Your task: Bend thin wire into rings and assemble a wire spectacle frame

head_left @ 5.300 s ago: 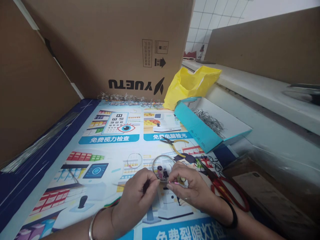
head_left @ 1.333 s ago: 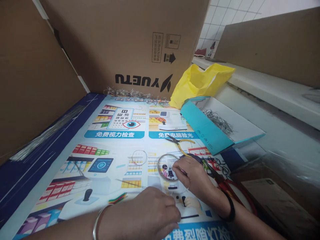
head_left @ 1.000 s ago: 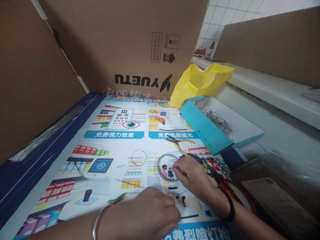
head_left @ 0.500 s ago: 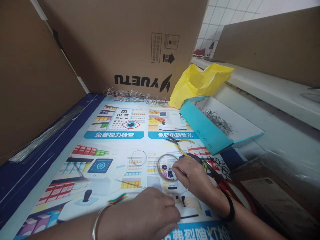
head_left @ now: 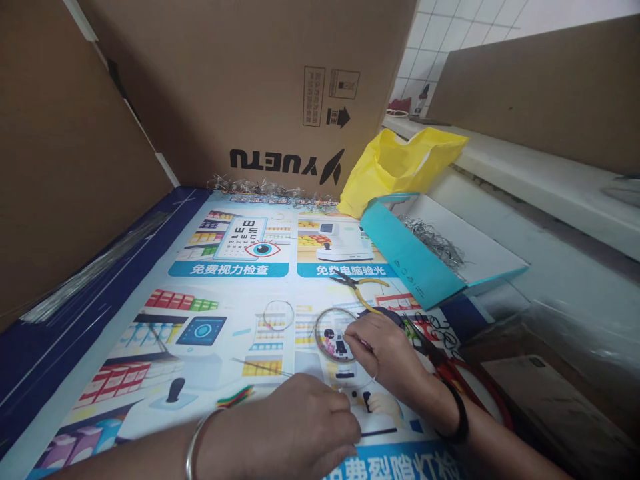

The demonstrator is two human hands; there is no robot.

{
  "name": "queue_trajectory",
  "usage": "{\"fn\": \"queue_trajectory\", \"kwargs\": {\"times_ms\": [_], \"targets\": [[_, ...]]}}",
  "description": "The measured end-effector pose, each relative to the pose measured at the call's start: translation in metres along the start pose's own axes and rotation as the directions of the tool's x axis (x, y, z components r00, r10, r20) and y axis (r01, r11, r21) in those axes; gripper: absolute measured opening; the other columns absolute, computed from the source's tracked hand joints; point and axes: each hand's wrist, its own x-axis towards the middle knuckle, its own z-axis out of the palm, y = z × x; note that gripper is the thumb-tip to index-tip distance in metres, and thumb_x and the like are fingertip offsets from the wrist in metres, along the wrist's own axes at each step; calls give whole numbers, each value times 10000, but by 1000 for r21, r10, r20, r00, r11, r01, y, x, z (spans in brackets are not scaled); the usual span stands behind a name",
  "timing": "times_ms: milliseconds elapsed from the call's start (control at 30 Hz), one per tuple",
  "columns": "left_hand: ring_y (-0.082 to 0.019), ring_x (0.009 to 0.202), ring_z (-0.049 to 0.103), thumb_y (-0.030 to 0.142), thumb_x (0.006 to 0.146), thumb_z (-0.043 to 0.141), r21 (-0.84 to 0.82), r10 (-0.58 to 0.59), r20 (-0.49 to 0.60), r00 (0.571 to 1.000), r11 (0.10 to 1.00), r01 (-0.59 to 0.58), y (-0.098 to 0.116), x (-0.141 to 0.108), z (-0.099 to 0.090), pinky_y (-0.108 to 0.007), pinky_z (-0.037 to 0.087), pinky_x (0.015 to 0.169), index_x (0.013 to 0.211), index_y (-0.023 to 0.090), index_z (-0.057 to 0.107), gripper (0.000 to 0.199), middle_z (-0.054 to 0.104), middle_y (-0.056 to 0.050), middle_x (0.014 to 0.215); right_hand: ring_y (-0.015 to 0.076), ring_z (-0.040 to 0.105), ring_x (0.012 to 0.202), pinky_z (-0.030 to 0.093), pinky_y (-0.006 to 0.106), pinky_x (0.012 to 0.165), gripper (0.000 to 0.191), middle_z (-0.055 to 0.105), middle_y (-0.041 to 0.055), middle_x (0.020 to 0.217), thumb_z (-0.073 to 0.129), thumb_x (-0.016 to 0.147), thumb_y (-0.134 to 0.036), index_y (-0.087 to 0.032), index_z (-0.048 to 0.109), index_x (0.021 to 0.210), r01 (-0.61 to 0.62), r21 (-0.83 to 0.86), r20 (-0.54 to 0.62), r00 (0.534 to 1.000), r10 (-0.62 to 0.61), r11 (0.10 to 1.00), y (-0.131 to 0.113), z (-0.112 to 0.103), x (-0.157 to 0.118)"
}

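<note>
My left hand (head_left: 295,427) is closed low in the middle of the printed sheet, its fingertips curled under; what they hold is hidden. To its right, my right hand (head_left: 385,350) is pinched, and a thin pale wire (head_left: 367,385) curves from under its fingers toward my left hand. Just left of the right fingertips lies a coil of wire (head_left: 317,337). A smaller wire loop (head_left: 279,328) rests further left. Beyond my right hand are pliers with yellow handles (head_left: 371,282); scissors with red handles (head_left: 483,387) lie beside the right wrist, partly covered.
A teal box (head_left: 400,253) of tangled wire pieces stands right, near a yellow bag (head_left: 425,160). Cardboard panels (head_left: 225,80) wall the back and left. Wire bits (head_left: 270,189) line the back edge. Coloured strands (head_left: 235,398) and thin straight pieces (head_left: 260,367) lie near my left hand.
Both hands stay almost in place, with the same finger poses. The thin wire between them appears to have shifted slightly.
</note>
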Motion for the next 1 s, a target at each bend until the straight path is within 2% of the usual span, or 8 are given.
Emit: {"fn": "queue_trajectory", "kwargs": {"times_ms": [367,700,867,1000], "targets": [[-132,628,546,289,907,466,-16,-15,-5,1000,1000,15,1,-2,-1,-307,398,537,819,198,525,141,620,25,717,162,521,698,363,286,681,169,602,33,694,489,871,-168,-179,589,735,-5,2,14,1000,5,1000,2,2,0],[-132,619,549,271,911,453,-29,9,-55,998,1000,-11,0,-1,1,-284,395,543,787,189,520,163,622,-1,683,165,547,716,339,300,721,160,636,25,711,522,877,-193,-183,637,765,-15,-4,23,1000,15,1000,2,4,-2],[-132,611,540,269,908,456,-29,5,-43,999,1000,-6,0,-1,1,-294,371,529,797,193,518,148,613,9,678,163,561,726,321,304,728,159,652,6,715,538,878,-218,-193,640,759,-64,48,37,997,62,997,3,3,-1],[-136,612,536,269,901,465,-44,-4,-39,999,999,3,0,-2,2,-295,358,534,799,195,513,135,607,9,681,145,561,686,336,289,716,176,646,-12,673,556,864,-235,-198,638,712,-159,154,80,986,148,975,1,-1,2]]}}
